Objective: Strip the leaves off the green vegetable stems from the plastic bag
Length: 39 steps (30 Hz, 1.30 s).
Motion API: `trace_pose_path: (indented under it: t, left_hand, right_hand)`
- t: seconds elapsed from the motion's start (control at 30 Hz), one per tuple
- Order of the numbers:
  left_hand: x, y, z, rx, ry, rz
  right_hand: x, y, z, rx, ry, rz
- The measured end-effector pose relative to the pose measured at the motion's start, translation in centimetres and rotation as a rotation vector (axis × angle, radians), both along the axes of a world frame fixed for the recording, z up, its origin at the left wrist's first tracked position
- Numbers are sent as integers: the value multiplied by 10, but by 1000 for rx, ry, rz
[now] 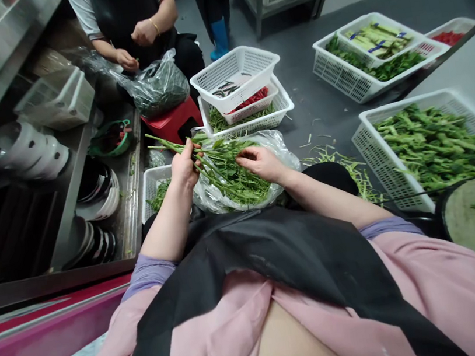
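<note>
The person's left hand (185, 164) is wrapped around green stems (167, 144) that jut past the left edge of a clear plastic bag (286, 154). The right hand (264, 165) is narrowed over leafy greens (241, 184) in the bag; whether it pinches any cannot be told. A loose grip could let stems slip over that left edge, and the soft rim could sag, spilling greens onto the floor (308, 88), where trimmings (357, 176) lie. Beyond the bag's far edge, a tilted white basket (239, 63) sits above red pieces (251, 100) in a smaller one; a nudge could tip it. A low basket (146, 197) by the bag's left edge holds greens, and a large basket (387, 160) at right is heaped with leafy stalks (440, 140).
</note>
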<state>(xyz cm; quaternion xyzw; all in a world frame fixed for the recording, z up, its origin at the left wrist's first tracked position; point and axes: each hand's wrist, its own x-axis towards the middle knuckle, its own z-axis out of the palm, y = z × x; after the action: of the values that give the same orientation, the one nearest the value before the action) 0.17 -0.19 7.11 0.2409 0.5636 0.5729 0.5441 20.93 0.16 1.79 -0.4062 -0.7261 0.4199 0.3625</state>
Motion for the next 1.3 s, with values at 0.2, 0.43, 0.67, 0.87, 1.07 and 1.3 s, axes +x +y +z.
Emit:
trace_pose_path:
  t: [0.2,0.43,0.67,0.87,1.07,1.3]
  left_hand:
    - [5,-5,6,-18,100,12]
    - [9,-3,1,-31,129,-16]
    - [13,-4,1,-51,151,3]
    - [2,-6,0,46,166,125]
    - [-33,-1,18,34,-19,222]
    - [-46,-3,28,-29,-215,188]
  right_hand:
    - [-3,0,-3,38,-126,-132]
    - [-2,-10,7,315,-352,-257]
    - [-6,-13,4,392,-399,-125]
    - [-3,1,-10,194,-274,-301]
    - [17,29,-56,-122,-588,-269]
    - [7,5,-76,-142,-739,-2]
